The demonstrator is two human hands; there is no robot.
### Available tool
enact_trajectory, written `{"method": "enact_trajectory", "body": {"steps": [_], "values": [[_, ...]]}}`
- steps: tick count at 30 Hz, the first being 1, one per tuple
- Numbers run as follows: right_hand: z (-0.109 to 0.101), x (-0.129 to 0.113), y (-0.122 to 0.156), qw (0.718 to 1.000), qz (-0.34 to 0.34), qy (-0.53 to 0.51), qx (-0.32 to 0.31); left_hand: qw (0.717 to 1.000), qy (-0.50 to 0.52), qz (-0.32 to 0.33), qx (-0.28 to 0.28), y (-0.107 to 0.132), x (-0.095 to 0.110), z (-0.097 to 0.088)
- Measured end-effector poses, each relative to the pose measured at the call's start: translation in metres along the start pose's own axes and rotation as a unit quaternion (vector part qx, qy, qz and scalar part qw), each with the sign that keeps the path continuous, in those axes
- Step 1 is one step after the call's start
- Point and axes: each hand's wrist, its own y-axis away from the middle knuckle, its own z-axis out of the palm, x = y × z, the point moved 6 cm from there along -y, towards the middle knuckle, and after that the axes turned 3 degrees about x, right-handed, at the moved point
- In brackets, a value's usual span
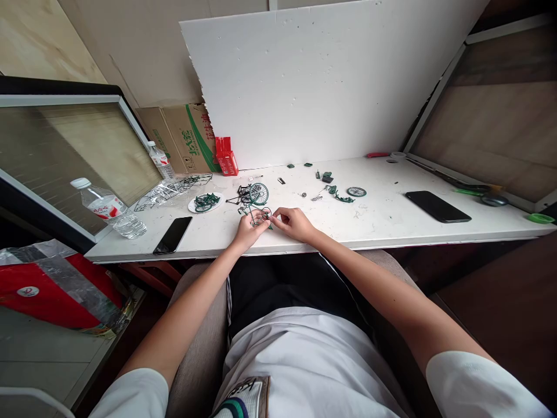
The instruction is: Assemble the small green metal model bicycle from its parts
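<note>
Close to the front edge of the white table, my left hand [249, 233] grips a small dark green model bicycle frame [244, 211], partly hidden by the fingers. My right hand [296, 224] meets it from the right, thumb and forefinger pinched at a thin dark round part [267, 212]; what those fingers hold is too small to make out. Just beyond my hands lie a spoked model wheel [259, 194] and a black model frame piece [237, 196]. Farther right are a green curved part [343, 198] and another wheel [357, 191].
A white dish [191, 206] of green model parts and a phone [173, 235] lie left, with water bottles [114, 209] behind. Black part sprues [174, 188] lie near a red box [227, 157]. Another phone [437, 206] lies right. A white board [304, 87] stands behind.
</note>
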Motion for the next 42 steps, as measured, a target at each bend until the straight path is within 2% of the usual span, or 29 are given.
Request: {"method": "enact_trajectory", "body": {"steps": [4, 11, 18, 21, 26, 30, 34, 39, 42], "values": [[0.001, 0.001, 0.0, 1.0, 0.008, -0.001, -0.005, 1.0, 0.001, 0.001, 0.005, 0.0, 0.0, 0.0], [0.004, 0.007, -0.004, 0.999, 0.042, 0.006, -0.034, 0.999, -0.004, -0.003, 0.048, -0.002, -0.002, -0.003], [0.007, 0.01, 0.0, 0.995, 0.019, -0.032, -0.092, 0.997, 0.017, -0.008, 0.07, -0.003, -0.003, -0.005], [0.008, 0.015, 0.0, 0.993, 0.033, -0.083, -0.072, 0.997, 0.015, -0.014, 0.076, -0.003, -0.004, -0.006], [0.005, 0.027, -0.002, 0.978, 0.067, -0.197, 0.004, 0.997, 0.007, -0.012, 0.08, -0.003, -0.004, -0.006], [0.005, 0.033, -0.003, 0.968, 0.084, -0.233, 0.027, 0.996, 0.005, -0.01, 0.083, -0.003, -0.003, -0.006], [0.006, 0.034, -0.004, 0.974, 0.091, -0.206, 0.006, 0.997, 0.009, -0.011, 0.078, -0.004, -0.005, -0.005], [-0.003, 0.033, -0.008, 0.995, 0.047, -0.065, 0.059, 0.996, -0.005, 0.002, 0.087, -0.005, -0.009, -0.007], [-0.005, 0.033, -0.009, 0.995, 0.056, -0.052, 0.066, 0.995, -0.02, 0.009, 0.093, -0.005, -0.011, -0.008]]}}
